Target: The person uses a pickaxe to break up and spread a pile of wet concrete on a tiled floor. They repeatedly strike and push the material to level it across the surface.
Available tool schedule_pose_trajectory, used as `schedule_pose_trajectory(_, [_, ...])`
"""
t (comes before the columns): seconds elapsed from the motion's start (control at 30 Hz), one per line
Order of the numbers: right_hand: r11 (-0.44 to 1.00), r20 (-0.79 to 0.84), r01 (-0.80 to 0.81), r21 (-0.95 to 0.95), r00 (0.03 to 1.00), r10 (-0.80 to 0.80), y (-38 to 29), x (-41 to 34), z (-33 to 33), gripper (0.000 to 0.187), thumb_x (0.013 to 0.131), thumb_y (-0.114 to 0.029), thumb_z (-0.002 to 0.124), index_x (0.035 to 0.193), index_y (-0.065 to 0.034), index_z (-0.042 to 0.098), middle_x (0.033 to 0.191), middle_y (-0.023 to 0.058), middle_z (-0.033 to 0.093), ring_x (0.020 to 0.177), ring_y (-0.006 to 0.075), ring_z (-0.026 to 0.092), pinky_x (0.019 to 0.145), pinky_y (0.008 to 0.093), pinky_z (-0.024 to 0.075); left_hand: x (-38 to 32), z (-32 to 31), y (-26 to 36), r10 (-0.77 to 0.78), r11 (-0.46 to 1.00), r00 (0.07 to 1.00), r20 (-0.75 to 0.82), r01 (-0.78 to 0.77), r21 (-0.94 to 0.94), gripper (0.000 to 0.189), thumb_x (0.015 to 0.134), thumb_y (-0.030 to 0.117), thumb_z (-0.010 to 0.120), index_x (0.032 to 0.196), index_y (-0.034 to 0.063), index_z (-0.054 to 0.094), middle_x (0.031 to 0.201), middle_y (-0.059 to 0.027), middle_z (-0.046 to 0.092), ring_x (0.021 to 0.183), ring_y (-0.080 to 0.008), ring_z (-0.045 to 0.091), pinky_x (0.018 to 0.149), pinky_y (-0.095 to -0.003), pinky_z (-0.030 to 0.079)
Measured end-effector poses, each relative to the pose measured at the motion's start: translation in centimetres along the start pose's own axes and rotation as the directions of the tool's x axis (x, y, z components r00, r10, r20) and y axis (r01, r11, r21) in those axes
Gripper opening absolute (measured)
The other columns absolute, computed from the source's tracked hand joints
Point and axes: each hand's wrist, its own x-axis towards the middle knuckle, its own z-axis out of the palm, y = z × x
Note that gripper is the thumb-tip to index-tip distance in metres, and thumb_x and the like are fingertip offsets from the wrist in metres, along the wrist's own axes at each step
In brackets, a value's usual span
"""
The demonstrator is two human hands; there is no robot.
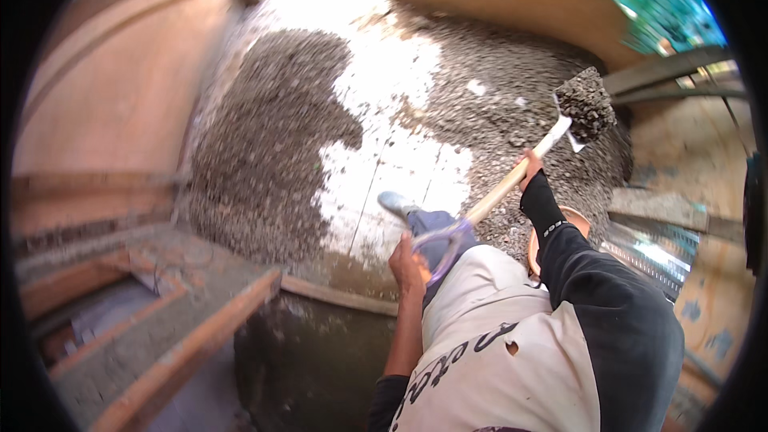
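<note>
My left hand (409, 267) is closed round the purple D-shaped handle of a shovel (501, 193). Farther down the pale wooden shaft, just short of the blade, my right hand (531, 168) grips it from above. The blade carries a heap of wet gravel (588, 107) and is over the right-hand gravel pile (498, 93). An orange bucket (575, 219), partly hidden by my right sleeve, stands beside my right forearm.
A second gravel pile (270, 150) lies to the left, across a pale, brightly lit floor (372, 192). Timber framing (198, 342) and a dark wet pit (312, 366) are at the lower left. Wooden panels (510, 0) enclose the area, with corrugated metal (654, 255) at the right.
</note>
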Motion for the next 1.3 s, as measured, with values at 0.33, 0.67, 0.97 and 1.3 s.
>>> schedule_pose_trajectory(0.33, [0.952, 0.125, -0.143, 0.271, 0.986, 0.112, -1.7, 1.6, -7.1, 0.015, 0.085, -0.019, 0.06, 0.086, -0.0104, 0.049, 0.063, 0.0072, 0.053, 0.052, 0.0239, 0.054, 0.051, 0.0373, 0.0509, -10.5, 17.4, 10.9, -0.009, 0.918, 0.772, 0.636, -0.246, 0.311, 0.026, 0.089, 0.023, 0.076, 0.094, 0.0049, 0.059, 0.072, 0.0003, 0.058, 0.058, -0.0063, 0.054, 0.05, -0.022, 0.045])
schedule_pose_trajectory(0.67, [0.858, 0.237, -0.49, -0.153, 0.825, 0.513, 21.0, -0.8, -2.8, 0.028, 0.093, -0.022, 0.057, 0.114, -0.0039, 0.052, 0.087, 0.0169, 0.062, 0.079, 0.0329, 0.065, 0.07, 0.0505, 0.0562, -11.2, -0.6, 9.0, 0.076, 0.996, 0.997, -0.004, -0.076, -0.043, 0.017, 0.086, 0.019, 0.075, 0.091, 0.0088, 0.061, 0.064, -0.0005, 0.055, 0.048, -0.011, 0.053, 0.042, -0.0249, 0.044])
schedule_pose_trajectory(0.97, [0.822, 0.394, -0.268, -0.503, 0.775, 0.494, 16.3, -7.7, 8.0, 0.037, 0.097, -0.02, 0.053, 0.123, 0.0042, 0.049, 0.082, 0.0156, 0.061, 0.072, 0.0287, 0.062, 0.068, 0.0404, 0.0552, -16.8, -1.9, 2.5, 0.1, 0.925, 0.992, -0.079, -0.121, -0.36, 0.023, 0.09, 0.025, 0.072, 0.097, 0.0058, 0.062, 0.073, -0.0036, 0.06, 0.058, -0.014, 0.059, 0.054, -0.0287, 0.052])
schedule_pose_trajectory(1.3, [0.472, 0.316, -0.109, -0.875, 0.611, 0.726, 19.1, -12.9, 18.3, 0.029, 0.096, -0.024, 0.056, 0.11, 0.0009, 0.053, 0.074, 0.0093, 0.06, 0.062, 0.0219, 0.06, 0.058, 0.0338, 0.0533, -15.2, -1.3, 5.0, 0.255, 0.963, 0.965, 0.053, -0.249, -0.098, 0.043, 0.1, 0.045, 0.059, 0.088, 0.003, 0.06, 0.075, -0.0071, 0.067, 0.064, -0.0111, 0.061, 0.063, -0.0246, 0.051])
